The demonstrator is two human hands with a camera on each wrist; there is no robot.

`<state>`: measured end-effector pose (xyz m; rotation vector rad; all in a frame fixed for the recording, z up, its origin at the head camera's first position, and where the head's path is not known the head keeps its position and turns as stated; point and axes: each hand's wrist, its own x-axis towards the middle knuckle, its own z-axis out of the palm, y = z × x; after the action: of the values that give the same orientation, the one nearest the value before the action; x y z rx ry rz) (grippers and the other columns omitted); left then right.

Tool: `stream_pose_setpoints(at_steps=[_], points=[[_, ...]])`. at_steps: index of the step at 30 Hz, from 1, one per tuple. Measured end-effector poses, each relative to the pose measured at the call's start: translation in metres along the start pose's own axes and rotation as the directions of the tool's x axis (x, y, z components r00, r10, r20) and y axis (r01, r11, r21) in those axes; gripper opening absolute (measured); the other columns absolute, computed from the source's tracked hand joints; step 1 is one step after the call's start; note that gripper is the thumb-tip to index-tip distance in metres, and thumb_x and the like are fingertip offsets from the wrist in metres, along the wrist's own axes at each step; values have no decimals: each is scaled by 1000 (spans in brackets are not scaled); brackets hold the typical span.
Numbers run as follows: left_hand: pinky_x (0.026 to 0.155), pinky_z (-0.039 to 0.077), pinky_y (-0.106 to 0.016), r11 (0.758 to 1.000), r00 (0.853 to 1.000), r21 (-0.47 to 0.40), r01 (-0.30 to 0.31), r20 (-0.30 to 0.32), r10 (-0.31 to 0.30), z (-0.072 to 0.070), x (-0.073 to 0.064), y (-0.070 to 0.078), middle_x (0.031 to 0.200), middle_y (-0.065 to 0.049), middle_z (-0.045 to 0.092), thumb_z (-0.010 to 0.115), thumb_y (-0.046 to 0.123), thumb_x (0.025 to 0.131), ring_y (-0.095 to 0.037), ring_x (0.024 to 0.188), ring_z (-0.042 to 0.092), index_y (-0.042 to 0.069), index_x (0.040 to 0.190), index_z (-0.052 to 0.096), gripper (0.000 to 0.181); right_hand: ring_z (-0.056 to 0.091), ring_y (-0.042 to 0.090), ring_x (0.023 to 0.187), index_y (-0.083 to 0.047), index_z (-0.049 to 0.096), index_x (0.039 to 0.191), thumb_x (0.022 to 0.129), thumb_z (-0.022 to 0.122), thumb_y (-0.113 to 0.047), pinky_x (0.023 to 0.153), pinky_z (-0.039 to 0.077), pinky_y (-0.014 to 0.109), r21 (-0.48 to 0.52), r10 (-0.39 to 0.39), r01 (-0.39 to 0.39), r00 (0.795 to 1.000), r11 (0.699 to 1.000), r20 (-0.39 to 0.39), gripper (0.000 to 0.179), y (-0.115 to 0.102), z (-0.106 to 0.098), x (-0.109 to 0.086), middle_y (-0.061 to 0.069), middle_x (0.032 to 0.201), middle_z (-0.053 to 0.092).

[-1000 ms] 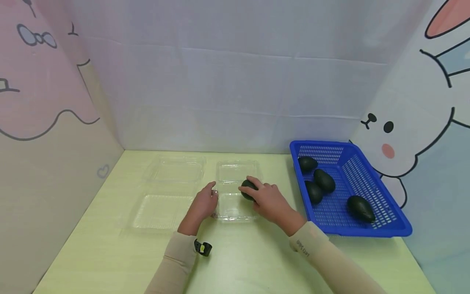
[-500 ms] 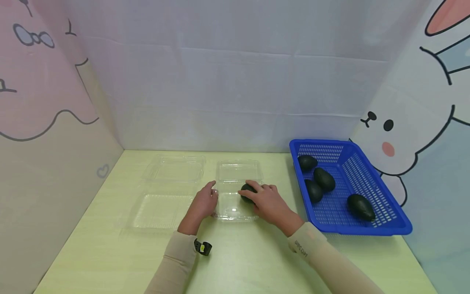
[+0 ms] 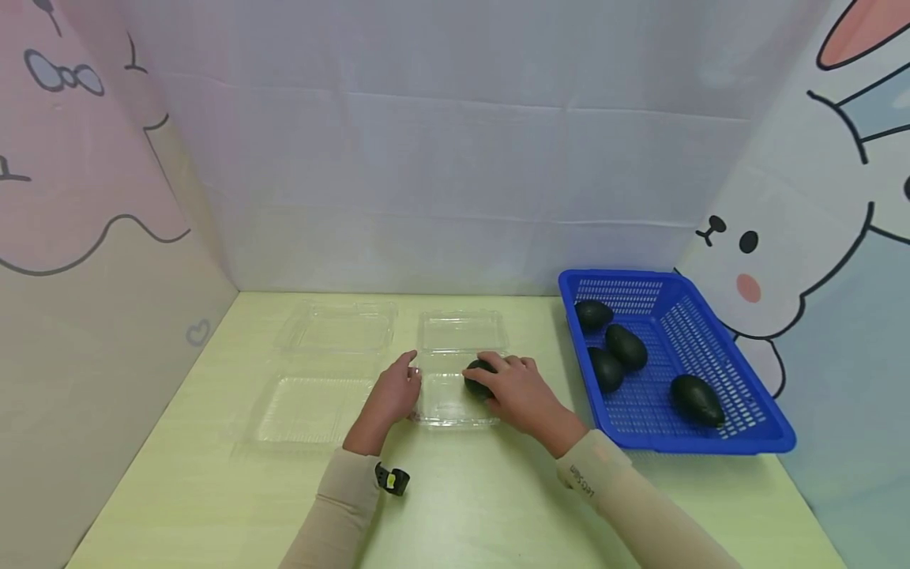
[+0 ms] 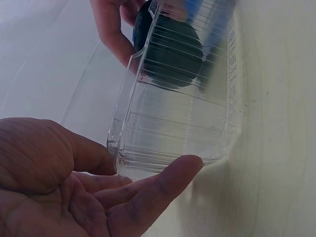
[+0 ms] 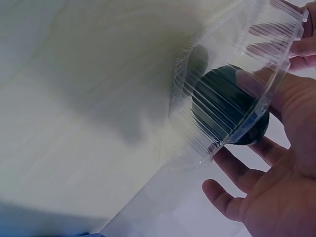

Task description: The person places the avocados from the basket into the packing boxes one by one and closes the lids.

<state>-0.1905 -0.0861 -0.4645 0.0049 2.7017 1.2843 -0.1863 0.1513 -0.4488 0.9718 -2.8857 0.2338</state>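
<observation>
My right hand (image 3: 519, 391) holds a dark green avocado (image 3: 478, 379) low inside the right half of a clear plastic clamshell container (image 3: 448, 405). Through the clear wall, the right wrist view shows the thumb against the avocado (image 5: 222, 106), with some fingers spread beyond the rim. At the container's left side is my left hand (image 3: 395, 389). Its thumb meets the rim while its fingers (image 4: 163, 190) lie along the outer wall, gripping that side in the left wrist view. The container's lid (image 3: 460, 330) is folded back behind it.
A blue plastic basket (image 3: 711, 452) at the right holds several avocados (image 3: 697, 400). On the left of the pale table (image 3: 455, 506) lies a second, larger clear container (image 3: 306, 411), lid spread behind. Printed cloth walls surround the back and sides.
My right hand has lowered slightly with the avocado, deeper into the container. The left hand has stayed at the container's left side.
</observation>
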Motion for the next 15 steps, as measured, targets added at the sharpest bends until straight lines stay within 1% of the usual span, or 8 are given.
stream_pose_setpoints(at_steps=[7, 10, 15], points=[[54, 56, -34, 1000, 1000, -8, 12, 1, -12, 2, 2, -1, 134, -27, 62, 45, 11, 109, -20, 69, 67, -3, 156, 37, 49, 55, 41, 124, -24, 66, 138, 90, 83, -25, 99, 43, 62, -6, -2, 2, 1000, 1000, 4, 51, 2, -4, -1, 10, 142, 57], [55, 56, -34, 1000, 1000, -7, 26, 2, -26, 2, 3, -2, 135, -26, 62, 45, 12, 109, -19, 68, 67, -1, 156, 37, 50, 55, 40, 124, -23, 67, 136, 90, 83, -25, 99, 43, 63, -11, -3, 3, 1000, 1000, -4, 49, 2, -6, -2, 10, 139, 59], [54, 56, -34, 999, 1000, -14, 29, 6, -29, 2, 3, -1, 135, -27, 61, 45, 12, 109, -20, 67, 67, -1, 156, 37, 50, 56, 40, 123, -22, 69, 133, 89, 84, -24, 99, 43, 63, -6, 2, -2, 1000, 1000, -9, 46, 0, -7, -2, 10, 137, 60]])
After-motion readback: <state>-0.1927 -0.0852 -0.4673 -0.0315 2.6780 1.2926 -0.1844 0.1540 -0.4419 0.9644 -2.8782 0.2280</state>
